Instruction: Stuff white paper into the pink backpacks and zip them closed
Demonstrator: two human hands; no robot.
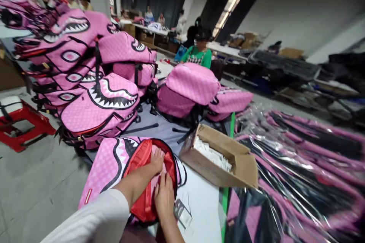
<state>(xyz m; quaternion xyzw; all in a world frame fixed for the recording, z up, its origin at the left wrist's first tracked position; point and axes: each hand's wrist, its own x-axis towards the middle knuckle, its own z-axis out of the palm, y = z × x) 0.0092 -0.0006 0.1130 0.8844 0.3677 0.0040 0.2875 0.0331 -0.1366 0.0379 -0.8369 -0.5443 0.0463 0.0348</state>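
Observation:
A pink backpack (107, 165) with a shark-mouth print lies open on the table in front of me, showing its red lining (139, 159). My left hand (156, 162) reaches into the opening, its fingers lying against the red lining near the zip edge. My right hand (164, 197) rests flat on the red lining lower down, fingers stretched out. A white sleeve covers my left arm. Neither hand holds anything I can make out.
A cardboard box (242, 163) of white items stands to the right. Piles of pink shark backpacks (99, 106) fill the table's left and back. Bagged backpacks in clear plastic (299, 167) lie right. A person in green (198, 55) sits beyond. A red stool (23, 123) stands left.

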